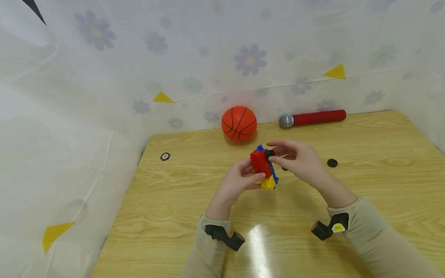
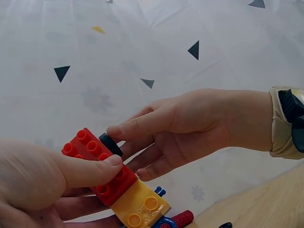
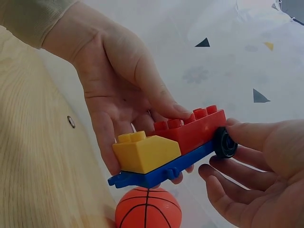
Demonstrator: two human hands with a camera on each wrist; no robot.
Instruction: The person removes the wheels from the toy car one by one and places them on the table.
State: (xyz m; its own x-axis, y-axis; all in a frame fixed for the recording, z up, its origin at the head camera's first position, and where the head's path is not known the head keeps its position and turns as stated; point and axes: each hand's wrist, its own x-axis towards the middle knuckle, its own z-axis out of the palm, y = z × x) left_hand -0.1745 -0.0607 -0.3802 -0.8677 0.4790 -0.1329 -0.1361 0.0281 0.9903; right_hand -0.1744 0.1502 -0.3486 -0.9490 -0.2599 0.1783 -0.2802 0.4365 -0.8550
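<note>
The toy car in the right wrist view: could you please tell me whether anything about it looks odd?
Yes, the toy car looks incomplete: on this side, the right hand holds a black wheel at the car's red end, but the blue stub beneath the yellow block is bare.

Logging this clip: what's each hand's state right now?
Left hand: holding the toy car.
Right hand: pinching the black wheel on the car.

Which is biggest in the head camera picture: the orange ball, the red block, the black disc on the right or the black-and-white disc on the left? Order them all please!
1. Orange ball
2. Red block
3. Black disc and black-and-white disc: they look about alike, so unranked
</note>
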